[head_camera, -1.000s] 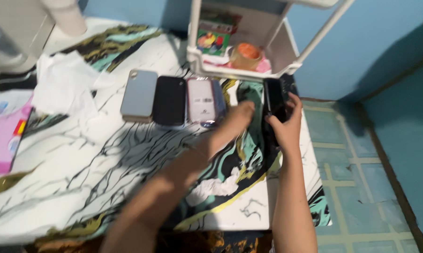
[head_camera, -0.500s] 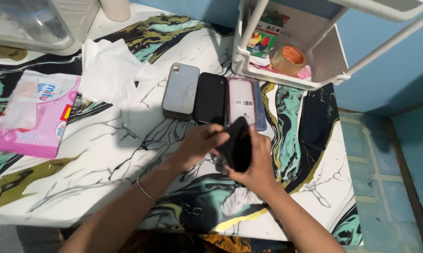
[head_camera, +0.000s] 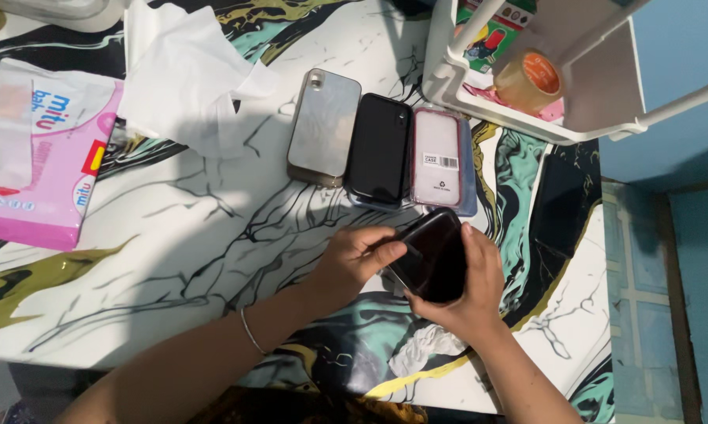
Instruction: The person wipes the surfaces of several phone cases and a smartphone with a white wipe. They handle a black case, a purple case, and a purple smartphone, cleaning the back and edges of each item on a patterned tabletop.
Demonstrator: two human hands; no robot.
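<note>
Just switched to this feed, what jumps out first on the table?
Both hands, left hand and right hand, grip a black phone near the table's front edge. Just behind it lies a row of three more: a silver phone, a black one and a pink-edged case. A pink wipes pack sits at far left, and a tape roll rests in the white rack at the back right.

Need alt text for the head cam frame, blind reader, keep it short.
Seen from above, both hands hold a black phone case over a marbled table: the right hand cradles it, the left hand grips its edge. Behind lie a silver phone, a black phone and a clear case side by side; a pink wipes pack sits at left.
</note>
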